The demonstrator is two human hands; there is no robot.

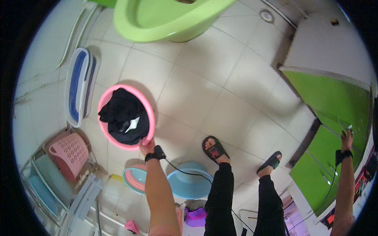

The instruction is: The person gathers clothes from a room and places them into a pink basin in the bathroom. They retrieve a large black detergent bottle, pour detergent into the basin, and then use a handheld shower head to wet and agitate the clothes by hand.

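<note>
My left hand (146, 146) grips the near rim of a round pink plastic basin (151, 118). Black clothing (127, 110) is heaped inside the basin, with a small white patch or tag (133, 124) on top. The basin appears to be at floor level, left of my feet. Far to the right, my right hand (346, 140) reaches to a metal handle (350, 127) on a green cabinet door (333, 97). Its fingers look spread at the handle; whether they grip it is too small to tell. Each wrist wears a black strap with a cable.
A green squat toilet or basin fixture (174, 32) stands ahead. Along the left wall are a blue-and-white collapsible tub (77, 88) and a pink perforated basket (72, 150) on a rack. Blue (189, 183) and small teal-rimmed (130, 181) basins sit near my slippered feet (215, 149). Cables trail from both wrists.
</note>
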